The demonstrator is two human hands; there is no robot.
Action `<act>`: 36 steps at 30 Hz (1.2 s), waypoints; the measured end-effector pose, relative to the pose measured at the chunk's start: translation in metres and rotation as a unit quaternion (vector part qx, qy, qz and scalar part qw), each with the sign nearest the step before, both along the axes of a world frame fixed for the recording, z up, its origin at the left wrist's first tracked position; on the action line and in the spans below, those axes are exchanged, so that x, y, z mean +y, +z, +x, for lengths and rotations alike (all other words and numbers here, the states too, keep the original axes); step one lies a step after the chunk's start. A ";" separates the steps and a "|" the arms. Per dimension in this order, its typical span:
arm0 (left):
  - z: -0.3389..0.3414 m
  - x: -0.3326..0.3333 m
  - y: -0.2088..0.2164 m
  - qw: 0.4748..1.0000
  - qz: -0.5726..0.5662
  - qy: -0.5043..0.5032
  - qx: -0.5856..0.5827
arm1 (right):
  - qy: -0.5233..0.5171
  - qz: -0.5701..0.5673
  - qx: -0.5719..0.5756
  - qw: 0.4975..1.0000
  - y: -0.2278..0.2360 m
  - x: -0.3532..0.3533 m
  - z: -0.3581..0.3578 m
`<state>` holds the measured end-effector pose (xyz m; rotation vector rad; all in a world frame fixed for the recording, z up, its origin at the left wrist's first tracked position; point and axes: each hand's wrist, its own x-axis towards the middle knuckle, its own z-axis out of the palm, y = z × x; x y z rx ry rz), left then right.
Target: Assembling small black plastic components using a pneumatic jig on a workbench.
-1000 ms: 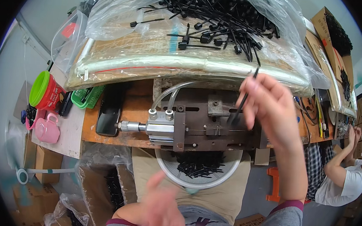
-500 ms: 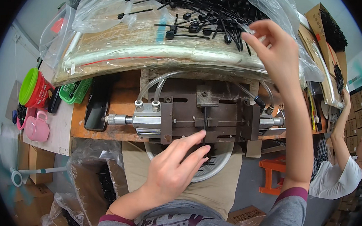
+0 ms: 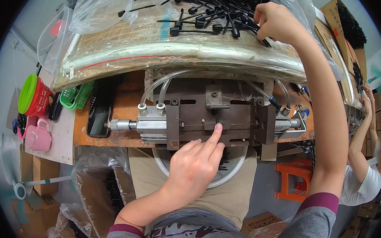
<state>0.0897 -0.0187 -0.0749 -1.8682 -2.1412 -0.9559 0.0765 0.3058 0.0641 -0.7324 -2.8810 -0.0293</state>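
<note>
My left hand (image 3: 195, 164) reaches over the front of a dark metal clamping fixture (image 3: 237, 113). Its index finger stretches out, the tip touching the centre block just below a thin black piece (image 3: 217, 117) standing in the slot; the other fingers are bent. Up at the right end of a heap of black cable ties with blocky heads (image 3: 215, 17), my right hand (image 3: 276, 25) hovers with thumb and fingers curved but apart. Some tie ends show beneath its thumb. No tie can be made out in its grasp.
Metal air cylinders (image 3: 152, 129) with clear hoses flank the fixture. A plastic-covered carton (image 3: 130, 37) holds the heap. A round white-rimmed basket (image 3: 235, 175) sits on my lap. To the left are a phone (image 3: 99, 117), pink cup (image 3: 39, 136) and red bucket (image 3: 37, 95). Another person works at right.
My right hand has moved up and left onto the edge of the heap. My left index finger has straightened onto the fixture's centre; the long black strip upright there no longer shows in full.
</note>
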 end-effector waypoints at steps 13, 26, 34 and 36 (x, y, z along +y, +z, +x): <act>0.003 0.002 0.003 0.999 -0.031 0.009 0.021 | -0.008 -0.037 0.055 0.998 -0.013 0.017 -0.012; -0.003 -0.003 0.006 0.999 -0.001 -0.030 -0.033 | 0.167 0.052 0.322 0.931 -0.017 -0.059 0.067; -0.008 -0.023 0.039 0.844 0.104 -0.062 -0.523 | 0.356 0.036 0.313 0.880 -0.079 -0.158 0.119; -0.015 -0.025 0.036 0.876 0.074 -0.109 -0.464 | 0.357 0.008 0.305 0.883 -0.089 -0.172 0.127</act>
